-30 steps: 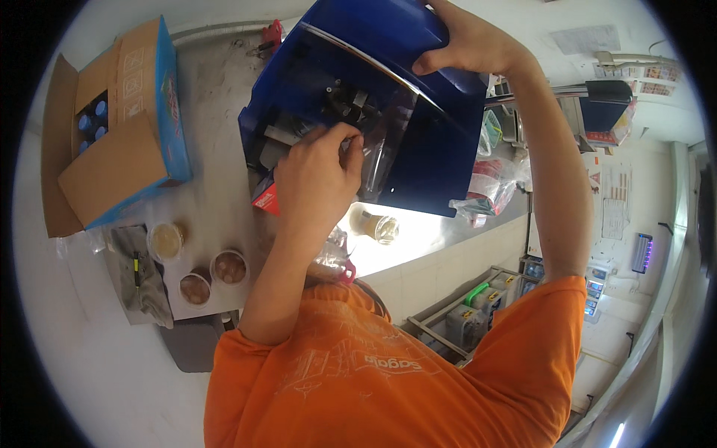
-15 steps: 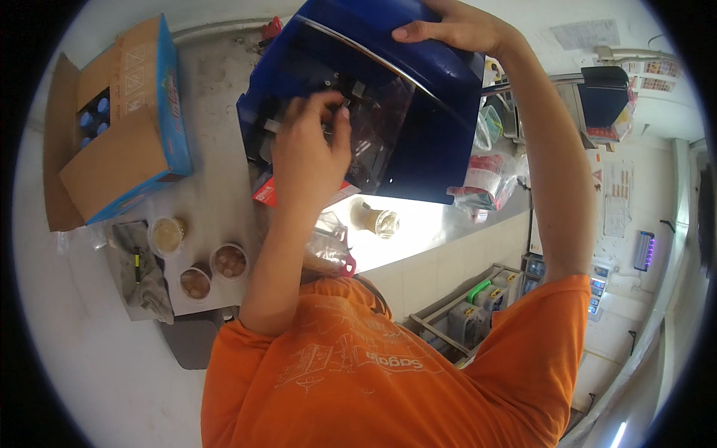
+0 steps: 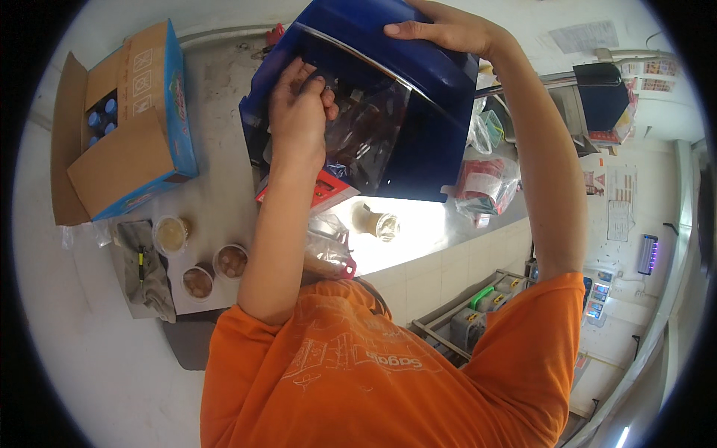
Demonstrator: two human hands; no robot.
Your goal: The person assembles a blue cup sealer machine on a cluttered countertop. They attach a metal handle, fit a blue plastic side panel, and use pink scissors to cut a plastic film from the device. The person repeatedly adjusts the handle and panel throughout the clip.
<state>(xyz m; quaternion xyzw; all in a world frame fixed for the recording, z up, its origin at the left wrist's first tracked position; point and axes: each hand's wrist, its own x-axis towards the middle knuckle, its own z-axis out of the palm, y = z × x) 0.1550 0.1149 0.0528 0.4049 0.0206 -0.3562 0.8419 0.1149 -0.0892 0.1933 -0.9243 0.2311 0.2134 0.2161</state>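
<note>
A blue machine (image 3: 418, 142) stands on the counter with its blue cover (image 3: 388, 45) tilted up. My right hand (image 3: 448, 30) lies over the cover's top edge and holds it. My left hand (image 3: 299, 112) reaches into the open front, fingers curled on a small dark part (image 3: 323, 78) inside. A sheet of clear film (image 3: 366, 134) hangs just right of that hand. A red piece (image 3: 321, 190) shows under the machine's front. My orange shirt (image 3: 358, 366) fills the lower picture.
An open cardboard box (image 3: 127, 142) with blue-capped bottles sits at the left. Three filled cups (image 3: 202, 261) and a grey cloth (image 3: 146, 269) lie near the counter's edge. Another cup (image 3: 379, 222) stands below the machine. Plastic bags (image 3: 485, 179) lie at its right.
My left hand has moved up and deeper into the machine's front. My right hand has slid along the top of the cover, which now stands tilted further up.
</note>
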